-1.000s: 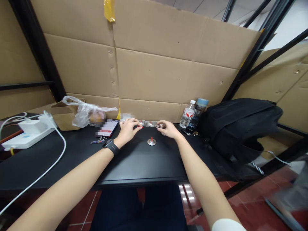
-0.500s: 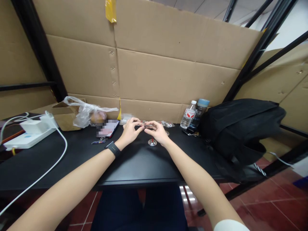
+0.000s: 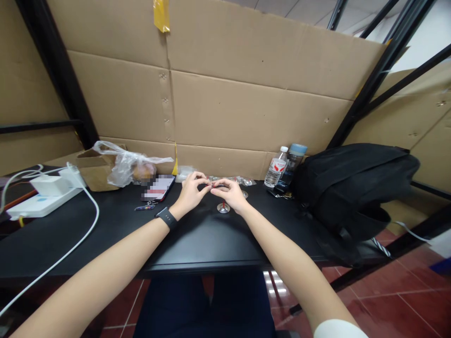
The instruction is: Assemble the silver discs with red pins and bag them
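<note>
Both hands, left hand (image 3: 192, 191) and right hand (image 3: 230, 193), are pinching a small clear packet (image 3: 215, 186) between clamped fingers above the bench (image 3: 197, 234); packet contents are too small to tell.

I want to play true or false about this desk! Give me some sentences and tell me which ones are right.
1. Both hands, left hand and right hand, pinch one small clear piece together. True.
2. The watch is on the right wrist. False: it is on the left wrist.
3. The black backpack lies right of the water bottle. True.
4. The phone lies on the floor. False: it lies on the black desk.
</note>
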